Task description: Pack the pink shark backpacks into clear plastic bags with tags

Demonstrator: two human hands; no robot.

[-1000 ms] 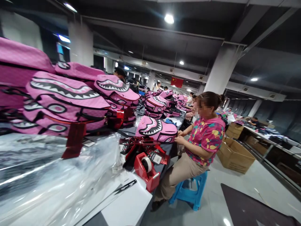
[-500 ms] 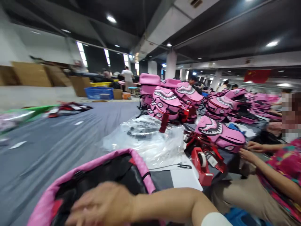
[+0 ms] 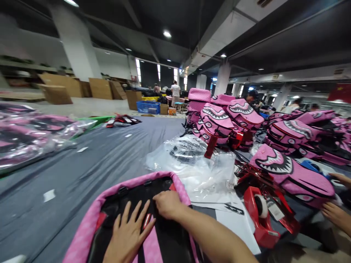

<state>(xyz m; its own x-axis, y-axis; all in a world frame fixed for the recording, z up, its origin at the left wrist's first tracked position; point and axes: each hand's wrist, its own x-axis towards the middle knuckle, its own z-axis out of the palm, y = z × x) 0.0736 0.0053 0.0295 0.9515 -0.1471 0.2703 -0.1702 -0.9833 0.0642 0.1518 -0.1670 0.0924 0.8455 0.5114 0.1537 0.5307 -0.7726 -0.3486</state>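
Pink and black backpack [image 3: 152, 239] at the near edge of the table [image 3: 109, 157], directly in front of the wearer, its lower part cut off by the view. Pink padded edging [image 3: 86, 226] rounds the top and sides; dark panel inside, two red tabs near the upper corners, a pink strip down the middle with a small red-and-white label [image 3: 147, 221] at its top.

Left hand [image 3: 128, 228]: palm down on the dark panel, fingers spread wide, thumb beside the label. Nothing gripped that I can see.

Right hand [image 3: 168, 205]: fingers curled in, knuckles up, tips against the panel near the right-hand red tab. Cannot tell whether they pinch any material.

Beyond the bag: crumpled clear plastic [image 3: 192, 171]. To its right, thread snips [image 3: 234, 209] on white paper [image 3: 233, 226], then a red tape dispenser [image 3: 259, 219]. Farther right, a co-worker's hand [image 3: 336, 213] by a shark-mouth backpack [image 3: 293, 175].
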